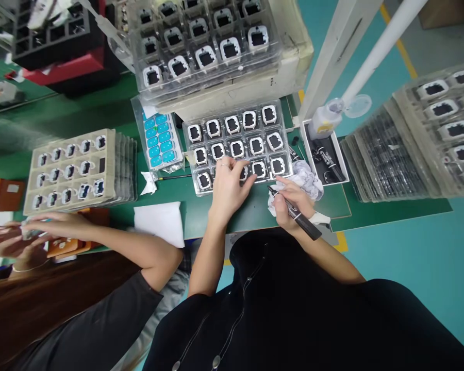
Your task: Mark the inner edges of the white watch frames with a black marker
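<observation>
A clear plastic tray (206, 192) lies before me, with rows of white-rimmed, square watch-case-like frames (237, 149) with dark centres. My left hand (230, 185) reaches over its front row, thumb and fingers apart around one frame (244, 173); the fingertips partly hide it, and I cannot tell whether they touch it. My right hand (292, 203) is closed around a black marker pen (303, 220), its dark tip pointing up and left towards the tray's front right corner. A crumpled white cloth (309, 180) lies beside and partly under that hand.
Stacked trays (209, 77) stand behind, with another tall stack (394, 144) at right. A white box (344, 172) holds markers and a bottle (325, 121). At left are a blue-pad sheet (160, 141), a beige tray stack (71, 178) and a co-worker's hands (34, 234).
</observation>
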A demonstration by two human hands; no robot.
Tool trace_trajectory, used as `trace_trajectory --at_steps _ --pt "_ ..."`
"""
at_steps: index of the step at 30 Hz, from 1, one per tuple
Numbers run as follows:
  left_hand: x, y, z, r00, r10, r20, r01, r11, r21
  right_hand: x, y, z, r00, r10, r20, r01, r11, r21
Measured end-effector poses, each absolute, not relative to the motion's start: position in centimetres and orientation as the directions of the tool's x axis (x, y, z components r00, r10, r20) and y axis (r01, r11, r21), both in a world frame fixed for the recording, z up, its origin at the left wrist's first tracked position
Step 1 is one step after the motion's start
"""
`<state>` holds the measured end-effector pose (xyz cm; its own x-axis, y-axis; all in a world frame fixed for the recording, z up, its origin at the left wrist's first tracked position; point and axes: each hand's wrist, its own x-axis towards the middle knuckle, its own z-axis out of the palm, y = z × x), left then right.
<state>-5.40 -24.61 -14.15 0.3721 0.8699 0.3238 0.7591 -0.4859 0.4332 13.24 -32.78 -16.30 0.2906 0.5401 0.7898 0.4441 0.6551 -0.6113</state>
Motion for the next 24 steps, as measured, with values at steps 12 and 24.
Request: trace_trajectory --at_steps 12,24 --pt "-3.5 -22.4 -13.1 0.514 0.777 0.363 0.551 -0.624 0.554 13.3 -32.9 -16.6 0.346 0.567 0.747 0.404 0.629 -0.664" --pt "-4.5 -30.5 -14.6 0.038 0.994 0.104 -0.071 -0.101 0.992 13.4 -33.0 -16.5 0.312 0.575 0.756 0.407 0.638 -0.653"
